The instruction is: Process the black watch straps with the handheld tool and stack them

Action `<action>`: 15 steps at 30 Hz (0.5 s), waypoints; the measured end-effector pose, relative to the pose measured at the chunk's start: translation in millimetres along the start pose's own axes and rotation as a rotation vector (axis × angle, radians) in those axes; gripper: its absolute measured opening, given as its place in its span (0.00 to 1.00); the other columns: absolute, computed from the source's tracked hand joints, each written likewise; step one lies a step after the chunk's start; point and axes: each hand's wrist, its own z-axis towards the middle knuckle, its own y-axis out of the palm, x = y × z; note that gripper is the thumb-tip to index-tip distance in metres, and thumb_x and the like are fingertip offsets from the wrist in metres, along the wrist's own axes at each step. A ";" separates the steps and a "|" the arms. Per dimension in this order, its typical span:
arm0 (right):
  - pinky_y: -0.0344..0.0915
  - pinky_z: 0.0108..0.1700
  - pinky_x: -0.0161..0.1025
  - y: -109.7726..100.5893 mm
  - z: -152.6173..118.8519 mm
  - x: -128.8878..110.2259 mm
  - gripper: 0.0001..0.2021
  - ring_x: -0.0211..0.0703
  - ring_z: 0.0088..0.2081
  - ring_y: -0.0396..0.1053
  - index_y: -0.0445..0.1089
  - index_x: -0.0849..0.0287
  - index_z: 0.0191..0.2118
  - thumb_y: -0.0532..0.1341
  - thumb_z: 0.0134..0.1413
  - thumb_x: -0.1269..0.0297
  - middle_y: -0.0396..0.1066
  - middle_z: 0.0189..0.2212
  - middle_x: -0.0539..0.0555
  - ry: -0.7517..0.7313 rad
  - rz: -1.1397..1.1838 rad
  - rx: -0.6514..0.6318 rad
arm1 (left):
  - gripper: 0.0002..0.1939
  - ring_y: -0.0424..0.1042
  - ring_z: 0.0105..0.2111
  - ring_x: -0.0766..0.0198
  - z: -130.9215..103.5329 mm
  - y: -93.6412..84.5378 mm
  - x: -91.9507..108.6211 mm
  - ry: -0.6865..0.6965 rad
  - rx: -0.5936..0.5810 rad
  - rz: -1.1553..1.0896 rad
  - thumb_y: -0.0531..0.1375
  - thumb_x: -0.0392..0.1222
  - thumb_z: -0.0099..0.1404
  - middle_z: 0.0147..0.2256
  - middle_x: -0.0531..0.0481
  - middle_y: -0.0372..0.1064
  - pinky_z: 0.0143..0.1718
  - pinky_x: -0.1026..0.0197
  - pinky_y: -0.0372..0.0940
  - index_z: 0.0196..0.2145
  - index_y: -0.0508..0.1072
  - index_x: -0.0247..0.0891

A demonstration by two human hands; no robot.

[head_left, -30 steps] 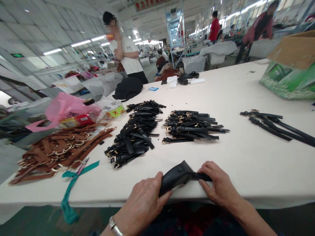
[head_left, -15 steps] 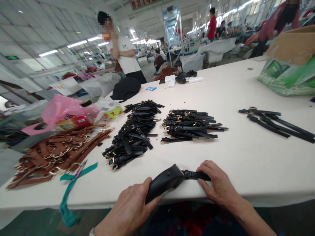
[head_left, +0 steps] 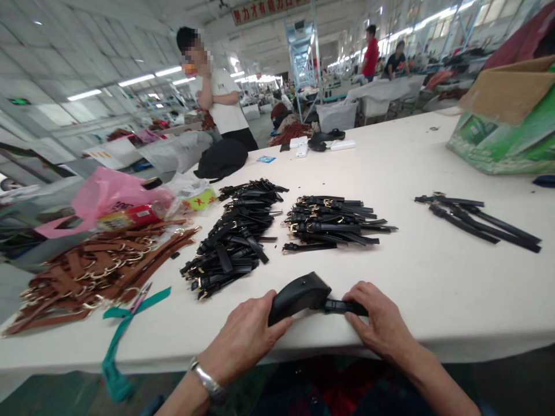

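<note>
left hand [head_left: 245,341]: palm down, grip clamped on wide end of black leather piece [head_left: 299,294]
right hand [head_left: 379,323]: fingers pinching its narrow strap end
piece location: bench [head_left: 433,277] near edge
cardboard box [head_left: 507,124]: far right corner, contents not visible

Bright factory hall, long white table [head_left: 433,289]

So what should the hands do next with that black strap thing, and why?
Probably slide the black piece flat onto the table: the left hand and right hand hold it at the near edge, its wide end raised.
</note>
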 end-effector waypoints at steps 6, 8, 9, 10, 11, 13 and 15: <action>0.59 0.39 0.41 2.2 0.8 -0.4 0.08 0.44 0.36 0.61 0.66 0.56 0.33 0.57 0.44 0.72 0.64 0.32 0.51 0.019 -0.001 0.011 | 0.19 0.69 0.36 0.55 -22.4 0.0 -8.4 -0.017 -0.044 0.042 0.52 0.56 0.59 0.34 0.48 0.70 0.36 0.59 0.60 0.43 0.66 0.43; 0.59 0.39 0.41 2.5 1.3 -0.5 0.08 0.44 0.36 0.61 0.66 0.55 0.33 0.57 0.44 0.72 0.64 0.32 0.51 0.027 0.000 0.008 | 0.18 0.69 0.37 0.55 -20.9 2.0 -1.5 0.001 -0.042 0.042 0.52 0.55 0.60 0.35 0.48 0.70 0.37 0.58 0.60 0.43 0.66 0.43; 0.59 0.39 0.41 2.6 1.4 -0.4 0.08 0.44 0.36 0.61 0.66 0.55 0.33 0.57 0.43 0.72 0.65 0.32 0.51 0.033 0.000 0.009 | 0.18 0.69 0.37 0.55 -17.9 2.5 3.0 0.012 -0.037 0.033 0.51 0.55 0.60 0.35 0.48 0.70 0.38 0.59 0.60 0.43 0.65 0.43; 0.59 0.40 0.41 2.6 1.5 -0.2 0.08 0.44 0.36 0.61 0.66 0.55 0.33 0.57 0.43 0.72 0.65 0.32 0.51 0.040 0.000 0.009 | 0.17 0.69 0.38 0.56 -14.0 2.5 7.6 0.022 -0.034 0.025 0.51 0.54 0.61 0.35 0.47 0.70 0.37 0.59 0.60 0.43 0.65 0.42; 0.59 0.40 0.41 2.4 1.6 0.0 0.09 0.44 0.37 0.62 0.66 0.55 0.34 0.57 0.43 0.72 0.65 0.32 0.51 0.046 0.001 0.010 | 0.17 0.70 0.38 0.56 -9.6 1.9 11.9 0.031 -0.027 0.022 0.51 0.53 0.61 0.35 0.47 0.71 0.37 0.60 0.60 0.42 0.65 0.42; 0.59 0.40 0.41 1.8 1.4 0.0 0.09 0.44 0.37 0.62 0.66 0.55 0.34 0.57 0.43 0.72 0.65 0.32 0.51 0.053 0.012 0.014 | 0.16 0.70 0.37 0.56 -1.5 -0.4 18.0 0.040 -0.022 0.030 0.51 0.52 0.60 0.34 0.48 0.71 0.36 0.60 0.59 0.41 0.65 0.41; 0.59 0.39 0.40 1.0 1.1 -1.0 0.09 0.44 0.37 0.62 0.66 0.55 0.34 0.57 0.43 0.73 0.65 0.32 0.50 0.051 0.027 0.018 | 0.15 0.70 0.35 0.56 3.0 -3.7 19.4 0.047 -0.014 0.042 0.52 0.52 0.60 0.32 0.48 0.71 0.34 0.61 0.59 0.39 0.66 0.41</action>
